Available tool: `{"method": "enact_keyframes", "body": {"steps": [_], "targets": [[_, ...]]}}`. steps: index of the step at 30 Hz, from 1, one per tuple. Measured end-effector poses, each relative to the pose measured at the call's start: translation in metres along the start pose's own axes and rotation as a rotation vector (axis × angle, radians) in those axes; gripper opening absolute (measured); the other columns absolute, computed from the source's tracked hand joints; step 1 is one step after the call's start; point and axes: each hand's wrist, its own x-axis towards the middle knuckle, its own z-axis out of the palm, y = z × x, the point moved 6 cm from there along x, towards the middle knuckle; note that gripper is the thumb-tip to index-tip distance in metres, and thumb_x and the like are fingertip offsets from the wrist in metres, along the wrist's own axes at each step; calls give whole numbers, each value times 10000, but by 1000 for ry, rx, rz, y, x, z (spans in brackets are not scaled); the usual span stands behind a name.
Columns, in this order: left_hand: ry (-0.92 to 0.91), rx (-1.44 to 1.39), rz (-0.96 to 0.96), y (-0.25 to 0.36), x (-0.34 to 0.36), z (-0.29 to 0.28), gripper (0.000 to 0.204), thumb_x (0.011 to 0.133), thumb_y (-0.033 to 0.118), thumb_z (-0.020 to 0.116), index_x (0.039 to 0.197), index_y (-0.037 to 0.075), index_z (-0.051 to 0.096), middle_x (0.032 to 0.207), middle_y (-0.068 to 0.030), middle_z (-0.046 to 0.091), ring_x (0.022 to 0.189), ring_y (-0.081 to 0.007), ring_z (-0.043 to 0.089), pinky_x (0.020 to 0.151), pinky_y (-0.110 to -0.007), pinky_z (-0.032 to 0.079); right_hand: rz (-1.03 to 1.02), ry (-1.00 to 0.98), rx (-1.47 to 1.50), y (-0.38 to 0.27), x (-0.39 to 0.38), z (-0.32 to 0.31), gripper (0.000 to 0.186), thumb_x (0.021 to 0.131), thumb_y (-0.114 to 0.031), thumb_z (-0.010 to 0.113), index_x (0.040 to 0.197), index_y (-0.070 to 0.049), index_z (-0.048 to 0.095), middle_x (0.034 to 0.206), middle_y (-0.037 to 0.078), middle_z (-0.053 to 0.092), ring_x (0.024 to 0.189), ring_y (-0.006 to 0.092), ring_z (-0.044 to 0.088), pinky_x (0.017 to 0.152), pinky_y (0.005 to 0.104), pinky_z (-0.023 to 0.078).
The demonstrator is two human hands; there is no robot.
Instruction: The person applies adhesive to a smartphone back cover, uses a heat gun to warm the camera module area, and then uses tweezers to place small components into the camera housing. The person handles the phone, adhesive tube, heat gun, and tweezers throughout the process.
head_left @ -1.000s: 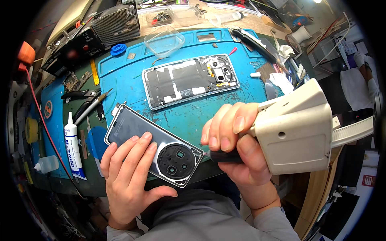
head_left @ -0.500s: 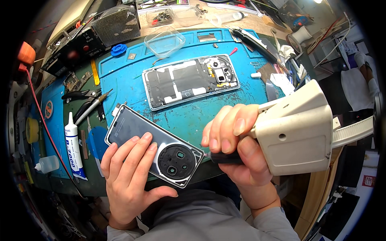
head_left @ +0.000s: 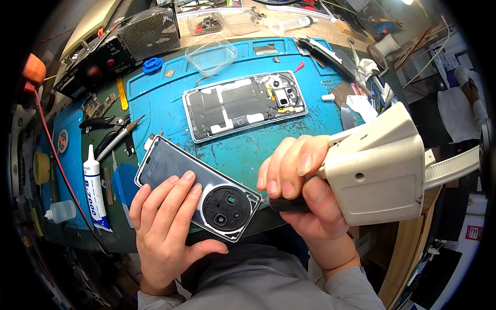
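Left hand is laid over the cover, fingers a bit apart and their tips on the dark panel, thumb stuck out wide past the edge. It isn't wrapped round anything we can see. Right hand is closed round the black barrel in front of the cream gun, thumb below, fingers folded over the top.

Cover sits at the near side of the bench, left of the gun, angled so its disc end points toward our lower right. We see a pale rim, dark panel, and a round black disc with several openings. Barrel tip is right at the cover's right corner; we can't tell if it touches or sits just above. Ribbed cream hose runs off the back of the gun to our right.

Phone body lies beyond the cover, apart from it, on the blue mat. Insides exposed, camera modules at its right end.

Beyond the phone: clear tub, blue cap left of it, small pink tip to the right.

Left of our left hand: white-and-blue tube, small squeeze bottle beside it, pliers farther up. Black box at the far left, syringe on the wood at the back.
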Motion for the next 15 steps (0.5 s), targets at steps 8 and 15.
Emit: {"method": "enact_keyframes", "body": {"steps": [8, 15], "targets": [[6, -9, -8, 0, 0, -1, 847, 820, 756, 584, 1232, 25, 701, 1344, -80, 673, 1269, -249, 590, 1183, -458, 294, -10, 12, 19, 2, -1, 1, 218, 989, -268, 647, 1121, -138, 534, 868, 13, 547, 845, 185, 555, 821, 392, 497], [2, -15, -9, 1, 1, -2, 844, 814, 744, 601, 1242, 23, 697, 1349, -81, 670, 1272, -251, 587, 1180, -455, 295, -136, 27, 196, 5, 6, -4, 230, 985, -268, 609, 1149, -127, 532, 885, 9, 549, 851, 186, 560, 820, 390, 507]]}}
